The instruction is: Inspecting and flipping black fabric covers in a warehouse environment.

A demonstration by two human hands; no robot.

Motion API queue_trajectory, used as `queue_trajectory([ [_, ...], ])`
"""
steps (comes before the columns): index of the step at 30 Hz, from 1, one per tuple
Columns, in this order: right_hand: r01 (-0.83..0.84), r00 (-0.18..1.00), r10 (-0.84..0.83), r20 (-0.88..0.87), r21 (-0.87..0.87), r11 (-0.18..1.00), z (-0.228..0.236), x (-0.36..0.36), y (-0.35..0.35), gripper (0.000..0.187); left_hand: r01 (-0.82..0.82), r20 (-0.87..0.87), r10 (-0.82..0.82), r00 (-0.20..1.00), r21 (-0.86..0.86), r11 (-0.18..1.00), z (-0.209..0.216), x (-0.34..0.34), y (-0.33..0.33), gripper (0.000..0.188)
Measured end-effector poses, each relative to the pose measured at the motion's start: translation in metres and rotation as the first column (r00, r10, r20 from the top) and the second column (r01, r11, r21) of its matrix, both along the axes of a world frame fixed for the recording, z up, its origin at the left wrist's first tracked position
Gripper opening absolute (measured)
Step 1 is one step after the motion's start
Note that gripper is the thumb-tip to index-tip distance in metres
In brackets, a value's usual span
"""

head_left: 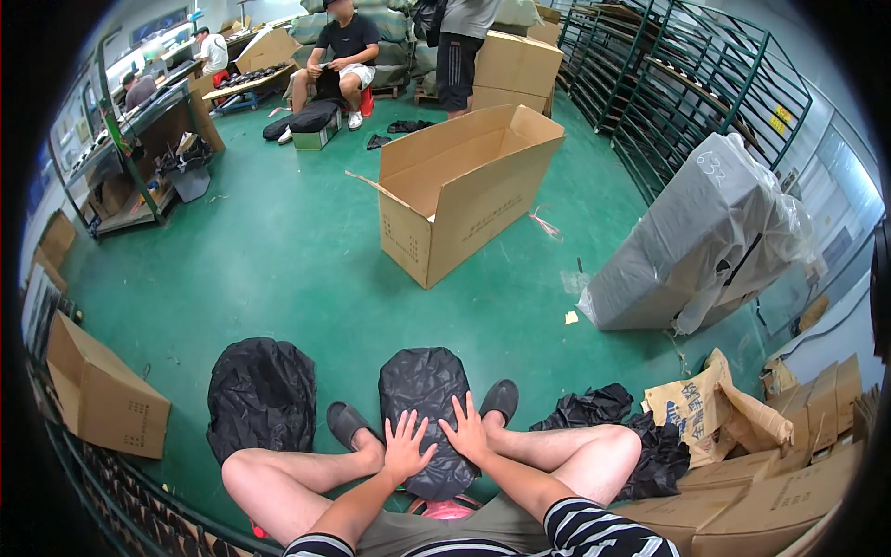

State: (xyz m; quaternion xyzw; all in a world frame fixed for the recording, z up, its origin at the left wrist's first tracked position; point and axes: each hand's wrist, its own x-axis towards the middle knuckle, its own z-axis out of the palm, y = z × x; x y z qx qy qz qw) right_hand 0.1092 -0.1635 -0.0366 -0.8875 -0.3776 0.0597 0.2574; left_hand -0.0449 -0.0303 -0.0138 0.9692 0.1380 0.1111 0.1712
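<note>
Between my feet lies a rounded, oblong bundle covered in wrinkled black fabric; its exact kind I cannot make out. My left hand rests flat on its left side, fingers spread. Across from it, my right hand lies on the right side with its fingers apart. Neither hand grips anything. A similar black fabric-covered bundle is on the floor left of my left foot. Crumpled black fabric lies beyond my right knee.
A tall open cardboard box stands ahead on the green floor. To the right are a grey wrapped block, a torn paper sack and flattened cartons. A carton sits at left. Other people are farther back near metal racks.
</note>
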Motion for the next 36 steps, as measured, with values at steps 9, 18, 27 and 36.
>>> queue_trajectory([
  [9, 0.007, 0.998, -0.006, 0.065, -0.009, 1.000, 0.000, 0.001, 0.005, 0.075, -0.011, -0.018, 0.011, 1.000, 0.012, 1.000, 0.001, 0.001, 0.001, 0.073],
  [18, 0.132, 0.702, -0.192, -0.686, -0.140, 0.981, 0.042, 0.036, 0.029, 0.058, 0.007, -0.031, -0.007, 0.999, 0.015, 1.000, 0.001, -0.006, 0.000, 0.074],
  [27, -0.151, 0.535, -0.177, -0.826, -0.300, 0.942, 0.008, 0.027, 0.010, 0.067, -0.012, -0.090, 0.018, 0.996, 0.069, 0.998, 0.005, 0.009, -0.001, 0.070],
  [36, -0.103, 0.492, -0.245, -0.836, -0.335, 0.937, 0.007, 0.022, 0.003, 0.053, 0.015, -0.245, -0.008, 0.969, 0.024, 1.000, 0.067, 0.087, 0.024, 0.111],
])
